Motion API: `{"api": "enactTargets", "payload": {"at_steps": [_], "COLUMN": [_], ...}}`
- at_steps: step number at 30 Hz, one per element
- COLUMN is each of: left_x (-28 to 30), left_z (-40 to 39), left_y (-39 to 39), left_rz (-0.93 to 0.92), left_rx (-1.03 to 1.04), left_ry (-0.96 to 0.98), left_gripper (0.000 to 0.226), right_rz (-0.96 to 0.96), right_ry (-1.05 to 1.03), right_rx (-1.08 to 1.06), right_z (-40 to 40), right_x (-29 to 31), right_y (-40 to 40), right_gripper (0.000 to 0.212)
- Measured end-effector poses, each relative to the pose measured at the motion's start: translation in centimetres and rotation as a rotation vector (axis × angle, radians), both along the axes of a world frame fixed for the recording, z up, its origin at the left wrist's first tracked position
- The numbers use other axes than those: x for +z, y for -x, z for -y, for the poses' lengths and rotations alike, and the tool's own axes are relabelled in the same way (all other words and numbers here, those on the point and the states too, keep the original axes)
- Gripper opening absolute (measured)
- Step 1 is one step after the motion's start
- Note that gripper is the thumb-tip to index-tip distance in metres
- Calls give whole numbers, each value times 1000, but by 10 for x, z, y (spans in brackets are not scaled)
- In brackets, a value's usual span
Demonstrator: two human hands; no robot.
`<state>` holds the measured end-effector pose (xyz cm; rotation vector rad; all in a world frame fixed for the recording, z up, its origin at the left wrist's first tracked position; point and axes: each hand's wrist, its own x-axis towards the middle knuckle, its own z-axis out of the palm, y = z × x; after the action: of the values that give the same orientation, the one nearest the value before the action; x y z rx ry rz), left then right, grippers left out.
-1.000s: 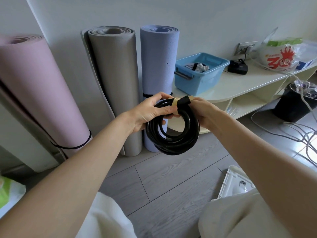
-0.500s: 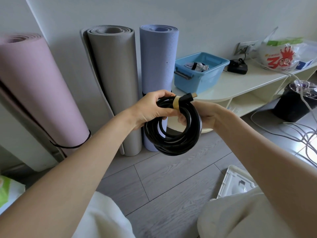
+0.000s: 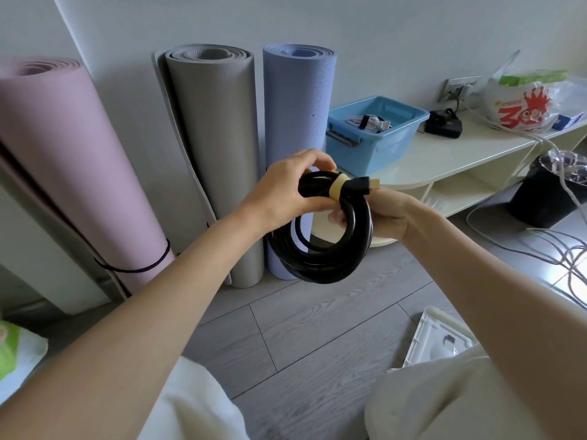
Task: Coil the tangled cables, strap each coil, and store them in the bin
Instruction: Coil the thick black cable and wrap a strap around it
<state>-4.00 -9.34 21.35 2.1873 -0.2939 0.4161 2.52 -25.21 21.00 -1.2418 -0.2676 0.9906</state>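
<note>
Both hands grip black cable coil: left hand, right hand; tan strap on top.

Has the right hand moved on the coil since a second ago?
Yes. The right hand dropped from the strap to under the black coil, judged against the blue bin.

Floor: grey wood-look planks, seams running on the diagonal.
Against the wall: three rolled mats standing upright on the floor, pink mat, grey mat, lilac mat.
Floor, right: black bucket and loose pale cables; a white tray lower down.
Shelf unit: cream top carrying the blue bin, a black adapter and a printed plastic bag.
</note>
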Motion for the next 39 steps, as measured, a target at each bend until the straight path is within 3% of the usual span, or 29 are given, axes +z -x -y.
{"api": "enactTargets", "payload": {"at_steps": [4,6,9,13,16,19,21,22,25,30,33,37,39], "left_x": [6,10,11,7,3,-6,-11,-13,-14,-12,-3,20,28], "left_z": [1,1,-1,0,-6,-15,-14,-12,-9,-6,1,14,21], "left_y": [2,1,1,-2,-9,-14,-16,-17,-21,-26,-35,-61,-80], "left_rz": [17,13,-11,-54,-61,-51,-84,-93,-105,-219,-291,-320,-381], "left_rx": [-24,-47,-55,-65,37,122,142,164,221,204,137,98,150], "left_ry": [89,177,245,274,320,182,33,-11,-84,-57,66,211,423], "left_gripper": [48,46,45,45,46,48,47,45,42,38,36,52,52], "right_rz": [-32,-38,-68,-52,-2,-9,123,229,403,424,391,354,211], "right_ry": [-104,-159,-211,-199,-155,-94,45,121,203,256,227,148,2], "right_rx": [-52,-96,-103,-107,-141,-187,-133,-101,-163,-292,-371,-528,-673], "right_z": [-8,-8,-9,-10,-8,-8,-12,-15,-22,-23,-18,-6,7], "right_x": [4,5,5,1,-1,-2,1,1,0,-4,0,17,28], "right_y": [3,1,1,-2,-8,-15,-13,-11,-3,-1,-3,-25,-54], "right_gripper": [14,25,23,24,20,34,58,58,29,25,23,17,14]}}
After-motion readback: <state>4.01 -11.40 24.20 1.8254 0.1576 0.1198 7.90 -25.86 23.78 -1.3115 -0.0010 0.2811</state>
